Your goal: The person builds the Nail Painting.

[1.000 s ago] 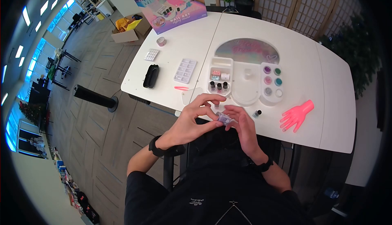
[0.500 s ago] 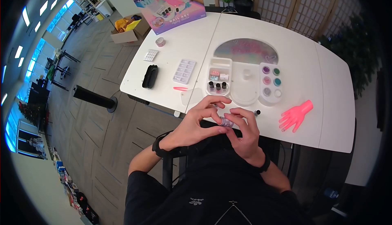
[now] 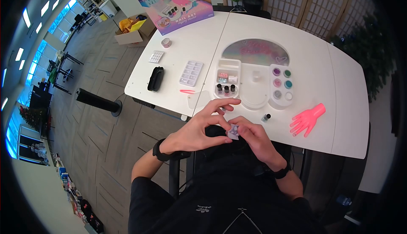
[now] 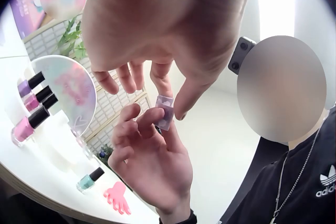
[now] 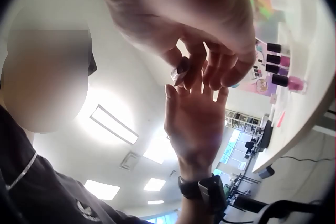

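Observation:
A small purple roll of patterned sticker film (image 3: 233, 133) is held up between both hands, over the table's near edge. My right hand (image 3: 258, 140) pinches it between thumb and fingertips. My left hand (image 3: 198, 128) has its index fingertip and thumb at the other side of the roll, its remaining fingers spread. Pale shapes show on the purple film (image 4: 164, 115) in the left wrist view. Beyond the hands stands a white nail studio (image 3: 254, 102) with several black-capped polish bottles. To the right lie a single polish bottle (image 3: 266, 117) and a pink model hand (image 3: 305, 121).
Left on the white table (image 3: 169, 102) are a white compartment tray (image 3: 191, 73), pink tweezers (image 3: 187, 91), a black case (image 3: 155, 79), a sheet of white pieces (image 3: 156, 56) and a pink tape roll (image 3: 166, 42). The nail art box (image 3: 178, 9) stands at the back.
The roll has turned in the fingers and sits slightly lower. My right hand has moved down and now closes over it, bringing the single polish bottle fully back into view.

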Motion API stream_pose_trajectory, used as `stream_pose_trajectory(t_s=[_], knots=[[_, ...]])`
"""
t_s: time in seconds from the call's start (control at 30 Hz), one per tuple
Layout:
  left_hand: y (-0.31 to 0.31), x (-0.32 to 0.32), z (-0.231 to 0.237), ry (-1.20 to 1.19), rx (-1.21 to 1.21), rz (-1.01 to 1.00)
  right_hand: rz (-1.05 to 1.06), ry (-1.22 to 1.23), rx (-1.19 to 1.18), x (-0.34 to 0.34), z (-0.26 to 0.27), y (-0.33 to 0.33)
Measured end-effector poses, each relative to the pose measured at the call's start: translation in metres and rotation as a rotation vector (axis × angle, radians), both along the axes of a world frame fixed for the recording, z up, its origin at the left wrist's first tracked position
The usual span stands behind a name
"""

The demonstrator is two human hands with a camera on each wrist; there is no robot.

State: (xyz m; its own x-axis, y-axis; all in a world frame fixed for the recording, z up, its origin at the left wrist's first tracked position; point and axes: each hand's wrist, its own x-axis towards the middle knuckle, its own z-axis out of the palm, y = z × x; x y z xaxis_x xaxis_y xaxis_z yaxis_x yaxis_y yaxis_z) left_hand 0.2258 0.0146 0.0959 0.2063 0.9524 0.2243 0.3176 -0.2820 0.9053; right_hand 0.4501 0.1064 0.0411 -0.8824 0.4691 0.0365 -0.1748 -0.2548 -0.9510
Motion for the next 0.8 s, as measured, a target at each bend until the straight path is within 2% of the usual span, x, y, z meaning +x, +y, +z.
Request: stream_pose_trajectory(t_s=[0.13,0.23,0.33,0.43,0.53,0.57,0.67,0.8], knots=[[0.0,0.001,0.001,0.022,0.019,0.022,0.029,-0.009,-0.064,-0.001,0.0,0.0],[-0.001,0.005,-0.002,-0.001,0.021,0.066,0.06,0.002,0.008,0.001,-0.005,0.002],[-0.003,0.009,-0.002,-0.044,0.001,0.114,-0.016,-0.013,-0.043,0.0,-0.005,-0.003],[-0.001,0.011,0.002,-0.035,0.013,0.152,-0.414,-0.019,0.377,-0.002,0.011,-0.014],[-0.001,0.014,0.0,-0.058,-0.001,0.186,-0.688,0.042,0.966,0.004,0.004,-0.016],[0.0,0.015,-0.001,-0.076,-0.013,0.197,-0.706,0.049,1.063,0.004,0.0,-0.017],[0.001,0.016,-0.009,-0.124,0.008,0.211,-0.751,0.021,1.222,-0.001,-0.002,-0.02],[-0.002,0.026,-0.012,-0.27,-0.073,0.213,-0.784,0.052,1.271,-0.005,-0.004,-0.016]])
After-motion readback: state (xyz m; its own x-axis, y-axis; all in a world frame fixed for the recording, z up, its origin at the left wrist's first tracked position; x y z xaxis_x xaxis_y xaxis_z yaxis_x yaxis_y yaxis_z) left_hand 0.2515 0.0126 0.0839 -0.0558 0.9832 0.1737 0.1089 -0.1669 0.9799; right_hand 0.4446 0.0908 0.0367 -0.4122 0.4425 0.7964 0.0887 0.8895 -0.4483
